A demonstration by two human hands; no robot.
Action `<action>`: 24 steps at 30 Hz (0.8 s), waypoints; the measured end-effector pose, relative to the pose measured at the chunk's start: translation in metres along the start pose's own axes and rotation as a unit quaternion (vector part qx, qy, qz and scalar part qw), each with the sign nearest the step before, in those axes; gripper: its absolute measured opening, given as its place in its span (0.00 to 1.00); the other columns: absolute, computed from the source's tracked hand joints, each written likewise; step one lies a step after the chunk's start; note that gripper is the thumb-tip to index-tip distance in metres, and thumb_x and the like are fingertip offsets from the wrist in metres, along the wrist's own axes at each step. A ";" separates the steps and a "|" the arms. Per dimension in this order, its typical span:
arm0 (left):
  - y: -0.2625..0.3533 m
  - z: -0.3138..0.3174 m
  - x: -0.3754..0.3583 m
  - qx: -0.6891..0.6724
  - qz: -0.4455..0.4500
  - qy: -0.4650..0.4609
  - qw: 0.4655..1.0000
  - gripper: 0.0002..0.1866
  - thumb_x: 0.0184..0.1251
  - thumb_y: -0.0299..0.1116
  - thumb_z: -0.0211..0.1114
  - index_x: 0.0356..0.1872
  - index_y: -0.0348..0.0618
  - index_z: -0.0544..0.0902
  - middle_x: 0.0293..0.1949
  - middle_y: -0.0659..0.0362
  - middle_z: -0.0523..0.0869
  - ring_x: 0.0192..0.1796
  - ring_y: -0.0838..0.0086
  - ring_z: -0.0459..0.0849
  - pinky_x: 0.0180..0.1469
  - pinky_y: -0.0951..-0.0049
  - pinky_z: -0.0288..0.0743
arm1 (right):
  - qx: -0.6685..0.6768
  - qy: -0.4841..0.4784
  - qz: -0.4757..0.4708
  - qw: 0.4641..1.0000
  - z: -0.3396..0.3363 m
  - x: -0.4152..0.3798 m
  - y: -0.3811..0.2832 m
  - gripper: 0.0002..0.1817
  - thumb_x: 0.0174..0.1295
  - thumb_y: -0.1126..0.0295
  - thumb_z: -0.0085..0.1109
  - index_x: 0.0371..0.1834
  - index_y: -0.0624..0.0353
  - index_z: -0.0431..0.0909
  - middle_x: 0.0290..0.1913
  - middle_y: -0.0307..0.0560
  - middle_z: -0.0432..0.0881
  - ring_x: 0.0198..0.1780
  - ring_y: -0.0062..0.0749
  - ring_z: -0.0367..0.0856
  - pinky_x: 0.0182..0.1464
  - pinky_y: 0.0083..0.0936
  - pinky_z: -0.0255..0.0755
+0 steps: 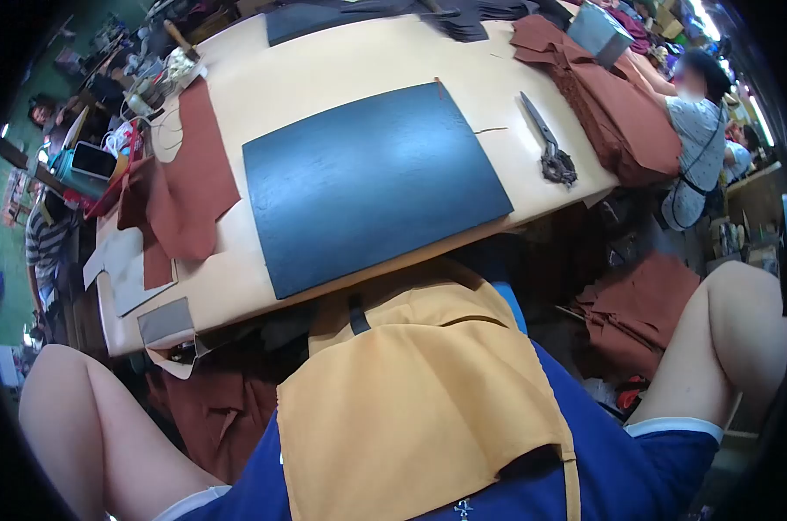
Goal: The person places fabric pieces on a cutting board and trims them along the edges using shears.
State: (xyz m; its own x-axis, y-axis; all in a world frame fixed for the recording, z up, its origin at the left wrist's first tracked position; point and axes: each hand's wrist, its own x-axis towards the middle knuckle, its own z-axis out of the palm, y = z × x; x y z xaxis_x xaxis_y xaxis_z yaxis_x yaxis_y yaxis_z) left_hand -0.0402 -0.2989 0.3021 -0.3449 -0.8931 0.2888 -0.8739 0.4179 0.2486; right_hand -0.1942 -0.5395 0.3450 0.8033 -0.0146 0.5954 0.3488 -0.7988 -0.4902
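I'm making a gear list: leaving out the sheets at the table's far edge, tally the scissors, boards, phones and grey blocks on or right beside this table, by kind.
Scissors: 1
Board: 1
Phone: 1
Grey block: 1
Total: 4
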 end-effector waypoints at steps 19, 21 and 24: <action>-0.020 0.005 0.025 0.000 0.028 -0.004 1.000 0.22 0.75 0.38 0.48 0.64 0.37 0.70 0.62 0.51 0.74 0.66 0.67 0.70 0.71 0.66 0.58 | -0.043 -0.025 0.043 0.998 -0.005 -0.006 0.025 0.17 0.69 0.67 0.48 0.57 0.64 0.71 0.58 0.49 0.75 0.59 0.34 0.73 0.62 0.31 0.65; -0.022 0.004 0.027 -0.009 0.030 -0.003 1.000 0.22 0.75 0.38 0.48 0.64 0.37 0.70 0.62 0.51 0.74 0.66 0.67 0.70 0.71 0.66 0.58 | -0.044 -0.024 0.047 0.998 -0.007 -0.008 0.026 0.17 0.68 0.66 0.48 0.56 0.63 0.71 0.57 0.49 0.75 0.59 0.34 0.74 0.62 0.31 0.65; -0.025 0.006 0.034 -0.013 0.034 -0.011 0.999 0.23 0.75 0.39 0.48 0.64 0.37 0.70 0.62 0.51 0.74 0.66 0.67 0.70 0.71 0.66 0.58 | -0.045 -0.021 0.051 0.997 -0.011 -0.010 0.029 0.17 0.68 0.66 0.49 0.56 0.63 0.72 0.57 0.49 0.75 0.58 0.35 0.74 0.61 0.31 0.66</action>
State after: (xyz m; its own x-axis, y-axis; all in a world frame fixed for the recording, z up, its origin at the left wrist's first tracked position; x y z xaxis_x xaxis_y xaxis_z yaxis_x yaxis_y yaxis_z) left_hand -0.0325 -0.3407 0.3007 -0.4112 -0.8658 0.2850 -0.8392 0.4817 0.2523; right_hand -0.1971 -0.5694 0.3320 0.8527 -0.0752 0.5169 0.2210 -0.8446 -0.4876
